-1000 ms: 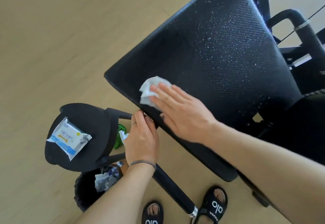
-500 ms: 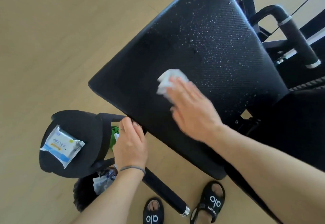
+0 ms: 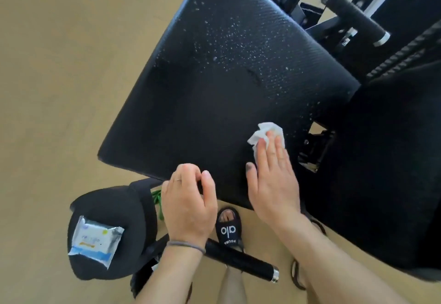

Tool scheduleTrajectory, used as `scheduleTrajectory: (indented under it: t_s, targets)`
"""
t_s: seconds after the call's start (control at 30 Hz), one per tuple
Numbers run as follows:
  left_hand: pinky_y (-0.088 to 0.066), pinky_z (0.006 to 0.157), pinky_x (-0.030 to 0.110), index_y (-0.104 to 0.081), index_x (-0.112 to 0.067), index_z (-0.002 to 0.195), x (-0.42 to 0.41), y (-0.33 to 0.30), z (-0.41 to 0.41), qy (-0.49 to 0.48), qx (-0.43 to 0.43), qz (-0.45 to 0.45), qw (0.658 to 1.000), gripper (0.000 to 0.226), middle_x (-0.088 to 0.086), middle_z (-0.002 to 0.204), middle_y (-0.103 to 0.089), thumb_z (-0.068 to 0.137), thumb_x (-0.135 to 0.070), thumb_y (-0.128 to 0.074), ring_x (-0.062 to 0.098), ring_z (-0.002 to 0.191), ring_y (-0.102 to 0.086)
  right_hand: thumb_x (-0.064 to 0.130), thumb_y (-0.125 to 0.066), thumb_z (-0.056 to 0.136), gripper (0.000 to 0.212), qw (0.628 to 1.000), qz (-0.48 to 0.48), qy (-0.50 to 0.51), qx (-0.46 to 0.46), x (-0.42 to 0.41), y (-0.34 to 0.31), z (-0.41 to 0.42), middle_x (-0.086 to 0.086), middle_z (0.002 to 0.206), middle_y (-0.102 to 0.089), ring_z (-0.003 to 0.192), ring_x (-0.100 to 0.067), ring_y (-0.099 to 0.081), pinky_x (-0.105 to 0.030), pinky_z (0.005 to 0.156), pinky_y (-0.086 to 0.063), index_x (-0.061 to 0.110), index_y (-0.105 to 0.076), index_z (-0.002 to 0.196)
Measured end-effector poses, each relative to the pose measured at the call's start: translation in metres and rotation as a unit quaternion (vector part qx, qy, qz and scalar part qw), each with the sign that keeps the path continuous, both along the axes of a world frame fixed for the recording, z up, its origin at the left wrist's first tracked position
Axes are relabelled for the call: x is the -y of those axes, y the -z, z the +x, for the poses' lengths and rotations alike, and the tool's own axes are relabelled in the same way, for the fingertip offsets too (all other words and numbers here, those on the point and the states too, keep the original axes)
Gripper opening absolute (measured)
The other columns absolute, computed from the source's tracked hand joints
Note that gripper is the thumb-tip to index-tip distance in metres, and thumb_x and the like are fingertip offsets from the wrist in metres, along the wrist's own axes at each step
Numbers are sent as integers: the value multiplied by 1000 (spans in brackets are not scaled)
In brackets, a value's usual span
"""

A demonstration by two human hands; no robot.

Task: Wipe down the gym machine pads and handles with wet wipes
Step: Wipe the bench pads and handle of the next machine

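Far to my left the tan floor [image 3: 55,70] runs wide and bare up to the slanted left edge of the big black seat pad [image 3: 214,93], so that side is all open room. Low on the left sits a small round black pad [image 3: 107,210] with a pack of wet wipes [image 3: 95,241] lying flat on it, tilted a little, well apart from the big pad's corner. A bit of green [image 3: 157,198] shows just beside that round pad; I cannot tell what it is.

My left hand [image 3: 188,203] comes next, held over the near edge of the big pad with the wrist straight and the fingers curled inward toward the thumb. It seems to hold nothing, though the fingertips blur against the black edge, so I cannot say for sure whether they hook it. Under that wrist a black handle [image 3: 241,259] with a metal end cap lies across, and my sandal [image 3: 228,228] stands on the floor between my two forearms.

My right hand [image 3: 272,179] lies flat on the pad near its lower right corner, fingers straight and together, pointing away from me, pressing the white wipe [image 3: 266,133] onto the surface. The crumpled wipe sticks out past my fingertips, near the pad's right edge and the gap where the frame bracket [image 3: 315,151] shows. Specks of droplets cover the pad farther up, above my hand. At the upper right a second black handle [image 3: 350,10] angles away beside the machine frame.
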State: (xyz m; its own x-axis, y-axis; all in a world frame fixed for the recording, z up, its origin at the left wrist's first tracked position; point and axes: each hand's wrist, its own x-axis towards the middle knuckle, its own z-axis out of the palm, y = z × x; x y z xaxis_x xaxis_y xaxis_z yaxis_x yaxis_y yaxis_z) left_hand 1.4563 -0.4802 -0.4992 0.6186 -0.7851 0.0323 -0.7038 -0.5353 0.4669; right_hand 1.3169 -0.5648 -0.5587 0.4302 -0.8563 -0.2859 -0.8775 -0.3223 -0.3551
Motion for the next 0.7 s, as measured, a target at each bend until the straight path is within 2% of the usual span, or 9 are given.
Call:
scheduleTrajectory:
  t_s: [0.07,0.1,0.17,0.2,0.33,0.43,0.57,0.63,0.7]
  targets:
    - [-42,57,36,-44,-19,74,37,-7,10,103,8,24,994,27,-7,62,-43,99,-30,-46,16,52,-44,44,-7,105,66,991,36,129,16,49,4,12,-8,170,8,155,-18,16,-36,127,4,9,-2,161]
    - [-43,55,34,-44,-20,72,58,-8,14,147,37,75,986,30,-7,59,-44,98,-34,-46,18,52,-47,43,-7,105,66,985,43,169,21,63,5,17,-9,170,8,155,-18,16,-36,127,4,9,-1,161]
    - [-46,57,31,-47,-19,67,95,-8,18,208,90,199,953,37,-6,56,-48,95,-44,-47,19,55,-55,45,-3,104,68,979,45,198,28,55,5,24,-8,170,9,155,-19,17,-36,127,5,10,0,161]
    - [-45,57,30,-49,-18,65,111,-8,20,219,83,236,943,40,-5,55,-51,93,-45,-48,18,55,-56,46,-2,103,68,978,49,196,42,37,0,26,-6,170,11,155,-17,19,-36,127,5,12,1,161]
    - [-37,49,25,-43,-17,55,141,-2,33,209,-47,296,931,44,-4,49,-42,89,-41,-54,16,47,-43,45,-6,104,63,980,91,161,77,-36,-14,18,2,168,18,153,-11,23,-35,127,4,18,3,160]
    - [-43,52,29,-44,-21,55,144,-3,37,218,-73,317,920,41,-3,51,-42,87,-42,-57,16,49,-43,45,-5,104,62,971,80,211,74,10,0,13,-4,169,15,155,-18,18,-41,128,-3,21,0,161]
    - [-45,55,30,-45,-20,54,148,-2,38,210,-85,347,910,42,-3,52,-46,86,-44,-58,16,51,-46,44,-17,108,55,921,85,366,101,91,3,24,-13,169,13,156,-32,-1,-50,125,-19,34,-14,162]
    - [-46,54,31,-45,-21,54,149,-2,36,204,-87,347,911,42,-3,52,-46,85,-47,-57,16,51,-45,45,-14,107,56,929,79,349,90,76,0,31,-14,169,13,156,-31,8,-50,126,-14,35,-11,162]
    - [-43,53,30,-47,-21,53,150,-3,35,199,-96,352,910,43,-2,53,-48,86,-47,-56,14,51,-45,46,-9,106,58,953,66,287,69,35,-8,36,-13,169,12,156,-29,15,-48,127,-9,34,-7,162]
